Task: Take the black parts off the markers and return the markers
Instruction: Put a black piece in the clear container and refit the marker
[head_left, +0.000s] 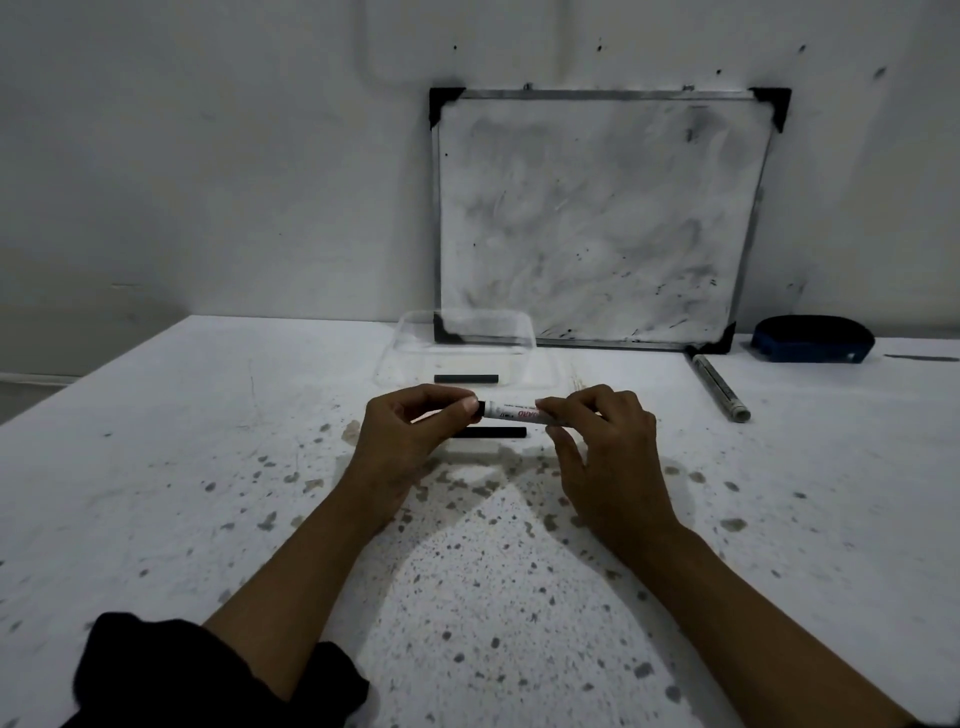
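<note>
A white marker (514, 410) is held level above the table between both hands. My left hand (410, 431) pinches its black end part (482, 407) with thumb and fingertips. My right hand (597, 436) grips the marker's other end, hiding it. A loose black part (496, 432) lies on the table just below the marker, partly behind my left hand. Another black part (466, 379) lies at the clear plastic container (530, 358) beyond the hands; whether it is inside I cannot tell. A second marker (720, 388) lies on the table to the right.
A smudged whiteboard (597, 218) leans on the wall at the back of the white speckled table (208, 467). A blue and black eraser (813, 339) sits at the far right. The table's left edge runs diagonally at the left.
</note>
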